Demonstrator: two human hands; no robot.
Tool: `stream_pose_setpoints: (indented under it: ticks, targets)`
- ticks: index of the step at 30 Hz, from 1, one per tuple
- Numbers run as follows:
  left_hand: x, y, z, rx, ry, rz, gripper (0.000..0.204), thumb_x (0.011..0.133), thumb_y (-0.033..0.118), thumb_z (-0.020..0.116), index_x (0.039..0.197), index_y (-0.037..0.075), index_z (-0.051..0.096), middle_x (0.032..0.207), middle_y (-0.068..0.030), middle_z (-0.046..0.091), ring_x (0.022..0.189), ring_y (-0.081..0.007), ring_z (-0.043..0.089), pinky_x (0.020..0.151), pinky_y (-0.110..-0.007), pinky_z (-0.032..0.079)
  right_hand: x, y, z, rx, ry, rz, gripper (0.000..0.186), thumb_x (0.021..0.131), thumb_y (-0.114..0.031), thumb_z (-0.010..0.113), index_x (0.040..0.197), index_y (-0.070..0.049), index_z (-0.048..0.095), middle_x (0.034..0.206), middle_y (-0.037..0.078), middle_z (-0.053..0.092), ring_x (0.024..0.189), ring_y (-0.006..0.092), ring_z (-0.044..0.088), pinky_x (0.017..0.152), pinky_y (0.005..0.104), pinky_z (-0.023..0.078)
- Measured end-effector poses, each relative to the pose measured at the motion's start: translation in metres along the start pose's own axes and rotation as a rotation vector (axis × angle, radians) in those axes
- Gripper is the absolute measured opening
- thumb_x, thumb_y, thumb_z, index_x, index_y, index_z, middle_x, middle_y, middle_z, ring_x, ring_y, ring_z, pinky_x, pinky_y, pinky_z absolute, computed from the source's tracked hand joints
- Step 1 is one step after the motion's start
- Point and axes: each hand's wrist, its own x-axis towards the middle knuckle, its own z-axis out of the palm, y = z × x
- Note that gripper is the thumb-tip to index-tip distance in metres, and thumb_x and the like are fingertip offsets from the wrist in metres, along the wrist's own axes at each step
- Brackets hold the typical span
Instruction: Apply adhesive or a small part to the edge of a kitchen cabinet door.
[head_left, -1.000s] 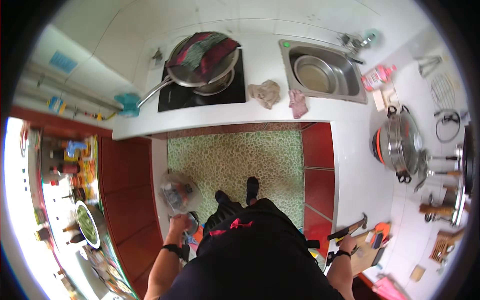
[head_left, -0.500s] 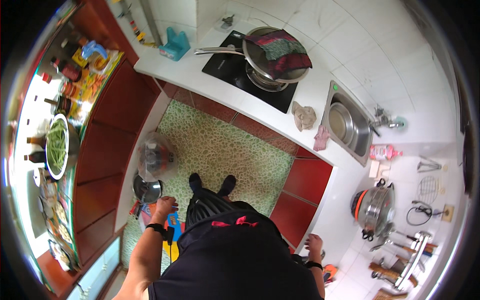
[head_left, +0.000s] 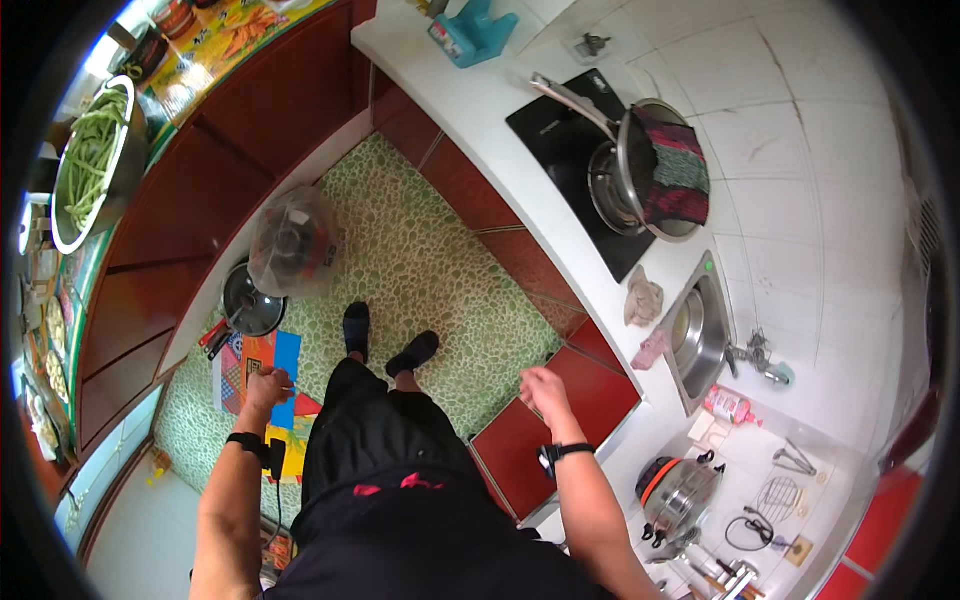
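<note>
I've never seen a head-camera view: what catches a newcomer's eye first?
Probably the bowl of green beans at upper left, then the long-handled pan over the hob, upper right, draped with a striped cloth. Below, the left hand shows over colourful sheets, the right hand against red cabinet panels.

Green patterned floor: colourful printed pieces, pan, plastic bag.
</note>
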Motion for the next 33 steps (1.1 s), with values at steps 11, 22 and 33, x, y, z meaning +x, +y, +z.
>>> stream_pose_setpoints:
  ticks: [11, 22, 33]
  targets:
    - [0.083, 0.124, 0.156, -0.120, -0.253, 0.135, 0.025, 0.095, 0.026, 0.067, 0.103, 0.002, 0.067, 0.088, -0.0096, 0.071, 0.070, -0.0179, 0.069, 0.062, -0.028, 0.056, 0.213, -0.147, 0.017, 1.321, 0.066, -0.259, 0.025, 0.096, -0.034, 0.065, 0.108, -0.012, 0.065, 0.089, 0.000, 0.067, 0.077, 0.0146, 0.062, 0.060, 0.0289, 0.044]
    - [0.061, 0.279, 0.391, -0.169, -0.788, 0.374, 0.028, 0.099, 0.031, 0.066, 0.110, 0.005, 0.066, 0.099, -0.0075, 0.071, 0.081, -0.0164, 0.069, 0.076, -0.030, 0.056, 0.200, -0.129, 0.035, 1.392, 0.099, -0.396, 0.024, 0.096, -0.034, 0.065, 0.108, -0.013, 0.066, 0.098, -0.002, 0.070, 0.080, 0.0129, 0.062, 0.067, 0.0261, 0.047]
    - [0.081, 0.204, 0.347, -0.020, -0.652, 0.146, 0.032, 0.101, 0.031, 0.062, 0.116, 0.004, 0.065, 0.102, -0.0083, 0.072, 0.086, -0.0185, 0.070, 0.080, -0.033, 0.057, 0.120, -0.034, 0.069, 1.374, 0.067, -0.257, 0.023, 0.098, -0.040, 0.066, 0.108, -0.019, 0.067, 0.097, -0.006, 0.069, 0.074, 0.0106, 0.057, 0.067, 0.0274, 0.043]
